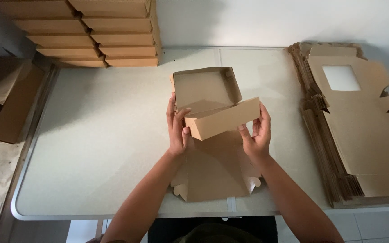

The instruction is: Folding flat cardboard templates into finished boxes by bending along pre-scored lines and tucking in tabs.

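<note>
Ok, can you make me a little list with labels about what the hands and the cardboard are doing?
Left hand: grips the left end of the half-folded box, thumb on its front wall
Right hand: holds the right end of the same front wall
Box state: brown cardboard, walls partly up, lid flap lying flat toward the person
Surface: pale table
Right side: thick pile of flat box blanks, the top one with a window cut-out
Back left: stack of finished boxes

- The left hand (177, 128) is held upright, fingers extended far, thumb pressed rightward.
- The right hand (257, 132) is cupped, fingers curled leftward.
- Both forearms are extended from the near edge.
</note>
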